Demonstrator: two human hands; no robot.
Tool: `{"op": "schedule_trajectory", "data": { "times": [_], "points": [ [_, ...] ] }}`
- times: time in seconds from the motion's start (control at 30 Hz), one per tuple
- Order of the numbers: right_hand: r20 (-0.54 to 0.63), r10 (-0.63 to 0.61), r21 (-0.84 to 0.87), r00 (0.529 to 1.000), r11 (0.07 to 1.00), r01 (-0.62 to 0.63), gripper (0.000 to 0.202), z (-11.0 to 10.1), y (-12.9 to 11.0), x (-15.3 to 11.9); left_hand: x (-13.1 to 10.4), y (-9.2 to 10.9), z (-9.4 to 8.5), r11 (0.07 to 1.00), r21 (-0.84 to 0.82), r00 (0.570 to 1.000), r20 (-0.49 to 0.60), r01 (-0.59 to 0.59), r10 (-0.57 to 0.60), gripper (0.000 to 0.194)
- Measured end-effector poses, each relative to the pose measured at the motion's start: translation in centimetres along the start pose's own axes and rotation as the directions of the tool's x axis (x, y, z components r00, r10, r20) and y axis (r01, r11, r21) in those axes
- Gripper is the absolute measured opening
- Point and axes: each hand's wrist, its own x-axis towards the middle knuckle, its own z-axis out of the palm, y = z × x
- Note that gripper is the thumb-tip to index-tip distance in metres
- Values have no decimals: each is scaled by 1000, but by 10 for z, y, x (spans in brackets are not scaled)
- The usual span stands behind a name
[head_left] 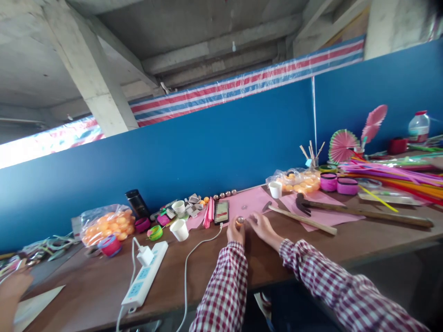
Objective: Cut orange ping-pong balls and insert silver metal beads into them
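Note:
My left hand (236,235) is closed around a small round object (239,221) with a shiny top and an orange tint, just above the brown table. Close by on the right is my right hand (263,228), its fingers bent and apart, pointing toward that object; I see nothing held in it. A phone (222,211) with a charging cable lies beyond my left hand. Pink paper (249,200) covers the table behind both hands. A row of shiny balls (228,193) sits at the back. Right of my right hand lies a small hammer (304,220) with a pale handle.
A claw hammer (367,211) lies at right, near colourful pipe cleaners (398,177). Paper cups (179,229), a power strip (146,275), and a bag of orange balls (109,224) are at left. Another person's hand (15,286) shows at the left edge. A blue partition (207,143) stands behind.

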Motion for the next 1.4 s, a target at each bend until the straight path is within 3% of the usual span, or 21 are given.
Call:
{"op": "schedule_trajectory", "data": {
  "times": [0.23, 0.47, 0.67, 0.83, 1.17, 1.4],
  "points": [
    [9, -2, 61, 1000, 998, 1, 12, -1, 2, 3, -3, 3, 1, 998, -8, 998, -21, -62, 62, 37],
    [65, -25, 144, 998, 989, 15, 13, 2, 3, 3, -4, 8, 0, 999, -44, 1000, -1, -29, 29, 35],
    [92, -39, 180, 995, 983, 22, 18, 3, 4, 3, -2, 10, -3, 993, 91, 997, -36, -72, 75, 29],
    [107, -35, 188, 994, 982, 14, 20, 1, 2, 3, -3, 10, -6, 993, 81, 997, 11, -82, 82, 36],
    [168, -9, 207, 986, 978, -26, 21, 1, 0, 2, -3, 5, -4, 990, 117, 997, 8, -79, 79, 40],
    [180, 3, 222, 984, 974, -44, 21, -2, -5, 2, -2, 1, -2, 997, 51, 999, -17, -50, 51, 38]
  ]
}}
